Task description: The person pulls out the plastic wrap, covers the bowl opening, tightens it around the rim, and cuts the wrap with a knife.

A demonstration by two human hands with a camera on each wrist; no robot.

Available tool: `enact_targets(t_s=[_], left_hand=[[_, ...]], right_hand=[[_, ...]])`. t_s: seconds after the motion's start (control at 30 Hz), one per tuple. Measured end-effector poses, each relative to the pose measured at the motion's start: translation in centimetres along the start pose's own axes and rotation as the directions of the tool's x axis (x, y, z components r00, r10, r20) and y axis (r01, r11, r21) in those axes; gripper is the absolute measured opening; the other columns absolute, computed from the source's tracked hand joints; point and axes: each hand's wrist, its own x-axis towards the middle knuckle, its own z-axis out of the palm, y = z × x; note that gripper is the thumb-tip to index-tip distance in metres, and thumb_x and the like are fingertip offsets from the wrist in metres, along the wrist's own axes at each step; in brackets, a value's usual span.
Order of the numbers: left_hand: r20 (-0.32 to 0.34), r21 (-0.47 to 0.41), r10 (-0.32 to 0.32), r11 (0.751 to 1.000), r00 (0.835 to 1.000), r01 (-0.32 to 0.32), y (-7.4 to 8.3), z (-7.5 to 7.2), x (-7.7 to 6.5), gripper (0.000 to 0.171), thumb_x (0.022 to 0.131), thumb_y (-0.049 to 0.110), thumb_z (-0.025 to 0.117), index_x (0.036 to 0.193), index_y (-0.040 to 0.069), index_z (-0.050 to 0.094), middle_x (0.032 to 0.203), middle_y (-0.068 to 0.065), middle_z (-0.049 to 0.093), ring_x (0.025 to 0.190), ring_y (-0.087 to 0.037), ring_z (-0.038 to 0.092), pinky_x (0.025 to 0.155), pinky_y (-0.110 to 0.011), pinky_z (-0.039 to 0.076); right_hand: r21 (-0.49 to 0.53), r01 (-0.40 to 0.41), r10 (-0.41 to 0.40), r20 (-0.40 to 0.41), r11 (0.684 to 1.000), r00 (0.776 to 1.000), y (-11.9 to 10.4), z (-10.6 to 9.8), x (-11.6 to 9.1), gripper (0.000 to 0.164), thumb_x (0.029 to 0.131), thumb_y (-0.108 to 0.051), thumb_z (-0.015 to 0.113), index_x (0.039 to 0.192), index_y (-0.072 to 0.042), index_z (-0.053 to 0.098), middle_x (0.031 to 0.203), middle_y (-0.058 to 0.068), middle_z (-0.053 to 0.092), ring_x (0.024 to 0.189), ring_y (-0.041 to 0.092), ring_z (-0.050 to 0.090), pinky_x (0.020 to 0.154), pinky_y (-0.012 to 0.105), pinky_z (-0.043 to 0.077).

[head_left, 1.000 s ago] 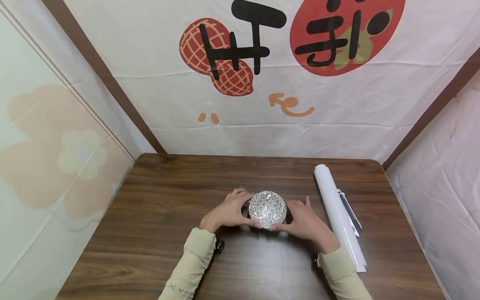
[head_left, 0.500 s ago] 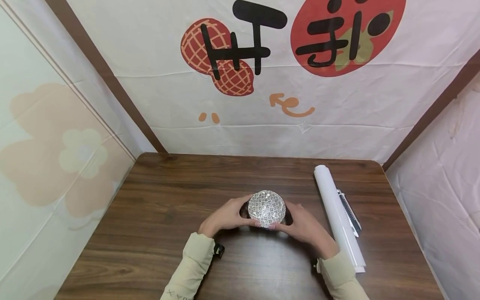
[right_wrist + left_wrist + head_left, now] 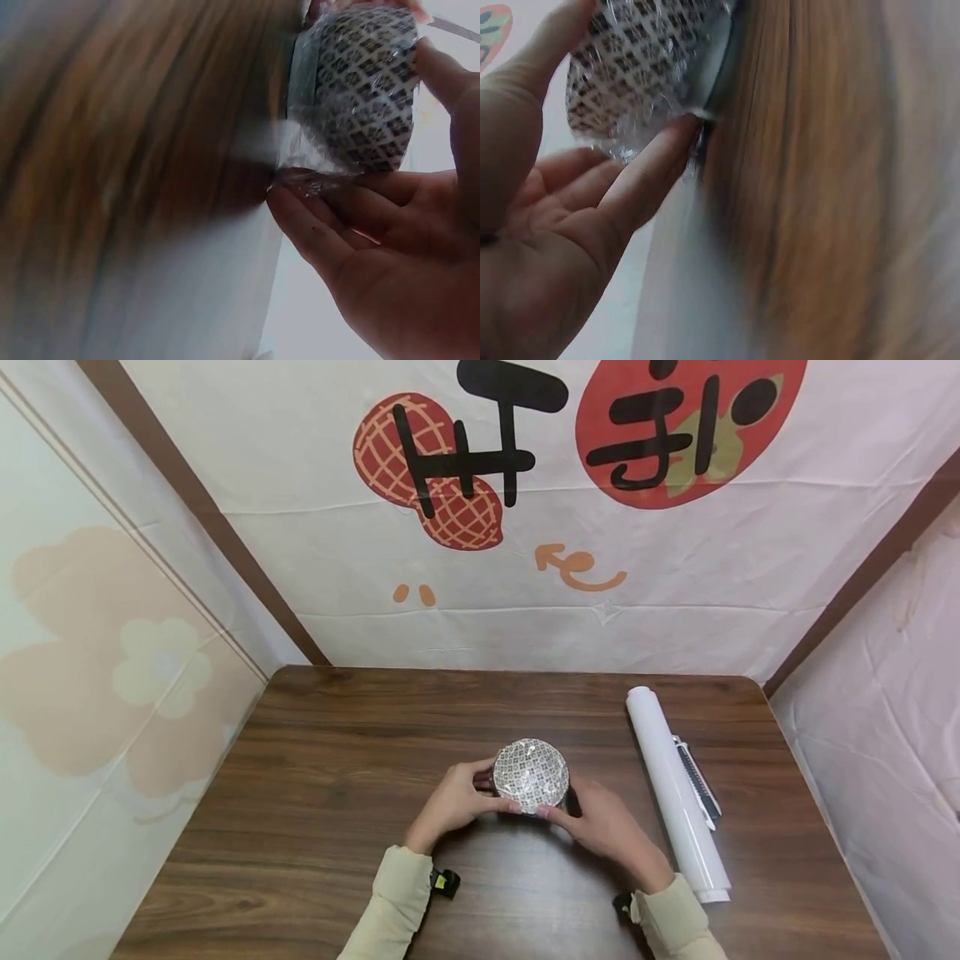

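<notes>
In the head view a round bowl (image 3: 531, 775) with a dark-on-light lattice pattern sits in the middle of the table, bottom up, with clear plastic film over it. My left hand (image 3: 456, 802) holds its left side, the thumb along the near edge. On the opposite side my right hand (image 3: 606, 820) grips it, its thumb tip close to the left one. Crinkled film around the bowl (image 3: 634, 67) shows in the left wrist view, where a finger reaches the rim. Fingers (image 3: 315, 236) lie at the rim close to the table in the right wrist view.
A long white roll (image 3: 675, 793) lies on the right part of the brown wooden table (image 3: 337, 752). Just beyond it is a white and dark utility knife (image 3: 697, 783). White printed fabric walls (image 3: 450, 635) rise behind the table and at both sides.
The fingers of both hands, spread outward a second ago, have drawn in along the bowl's sides and lower. The bowl stays in nearly the same place.
</notes>
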Motion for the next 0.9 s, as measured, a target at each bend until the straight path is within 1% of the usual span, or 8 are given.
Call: enact_targets(t_s=[0.13,0.27,0.43,0.5,0.63,0.7,0.77,0.9], left_hand=[[-0.015,-0.166,-0.068,0.984,0.998,0.064,-0.3,0.5,-0.5,0.098,0.064,0.050,0.088,0.144,0.007,0.049,0.120,-0.008,0.071,0.106,-0.015,0.069,0.084,-0.026,0.058],[-0.008,-0.345,-0.073,0.936,0.997,0.065,-0.4,1.1,-0.7,0.092,0.068,0.037,0.090,0.144,0.006,0.048,0.118,-0.014,0.071,0.103,-0.020,0.071,0.081,-0.028,0.059],[0.054,-0.589,-0.086,0.802,0.995,0.102,-0.3,1.9,-0.7,0.083,0.074,0.018,0.086,0.146,0.009,0.045,0.120,-0.021,0.069,0.096,-0.023,0.073,0.082,-0.036,0.061],[0.069,-0.650,-0.094,0.751,0.993,0.116,-0.2,2.1,-0.8,0.083,0.076,0.013,0.085,0.147,0.008,0.043,0.121,-0.024,0.068,0.094,-0.024,0.073,0.083,-0.038,0.060],[0.091,-0.730,-0.099,0.671,0.991,0.134,0.0,2.4,-0.9,0.082,0.080,0.008,0.080,0.150,0.004,0.037,0.124,-0.030,0.063,0.094,-0.029,0.073,0.083,-0.041,0.059],[0.104,-0.760,-0.099,0.634,0.990,0.144,0.2,2.5,-0.9,0.082,0.082,0.007,0.077,0.151,0.004,0.033,0.126,-0.033,0.060,0.097,-0.032,0.072,0.084,-0.042,0.059],[0.108,-0.774,-0.106,0.614,0.988,0.151,0.3,2.6,-1.0,0.082,0.084,0.006,0.075,0.152,0.005,0.031,0.128,-0.034,0.057,0.099,-0.033,0.072,0.085,-0.043,0.059],[0.089,-0.778,-0.100,0.615,0.991,0.132,0.4,2.8,-1.1,0.078,0.086,0.004,0.072,0.153,0.004,0.031,0.131,-0.036,0.055,0.104,-0.034,0.070,0.085,-0.042,0.059]], right_hand=[[0.060,-0.040,0.039,0.011,0.997,0.999,-0.3,0.3,-0.2,0.072,0.083,-0.064,0.065,0.133,-0.013,0.058,0.121,0.010,0.070,0.110,0.027,0.067,0.097,0.049,0.052],[0.197,-0.129,0.123,0.046,0.972,0.991,-0.5,0.6,-0.1,0.073,0.082,-0.057,0.072,0.136,-0.011,0.056,0.117,0.009,0.071,0.104,0.022,0.068,0.092,0.044,0.055],[0.382,-0.216,0.200,0.084,0.899,0.976,-0.5,0.7,0.4,0.070,0.078,-0.040,0.081,0.134,-0.007,0.056,0.109,0.008,0.073,0.094,0.014,0.069,0.076,0.028,0.057],[0.418,-0.219,0.202,0.085,0.882,0.976,-0.5,0.6,0.5,0.068,0.077,-0.036,0.083,0.132,-0.005,0.057,0.109,0.008,0.073,0.091,0.013,0.070,0.074,0.025,0.056],[0.470,-0.210,0.197,0.077,0.857,0.977,-0.6,0.5,0.6,0.067,0.075,-0.029,0.085,0.130,0.000,0.059,0.111,0.012,0.072,0.090,0.015,0.072,0.075,0.024,0.057],[0.522,-0.212,0.201,0.078,0.826,0.976,-0.7,0.6,0.6,0.067,0.075,-0.025,0.085,0.129,0.003,0.058,0.114,0.016,0.071,0.093,0.018,0.072,0.077,0.024,0.058],[0.589,-0.223,0.210,0.092,0.776,0.973,-0.7,0.7,0.7,0.068,0.075,-0.019,0.085,0.131,0.006,0.055,0.117,0.021,0.069,0.095,0.022,0.073,0.076,0.025,0.059],[0.711,-0.244,0.227,0.121,0.660,0.966,-0.7,1.1,0.8,0.072,0.076,-0.010,0.083,0.137,0.007,0.049,0.124,0.027,0.063,0.102,0.029,0.071,0.080,0.028,0.060]])
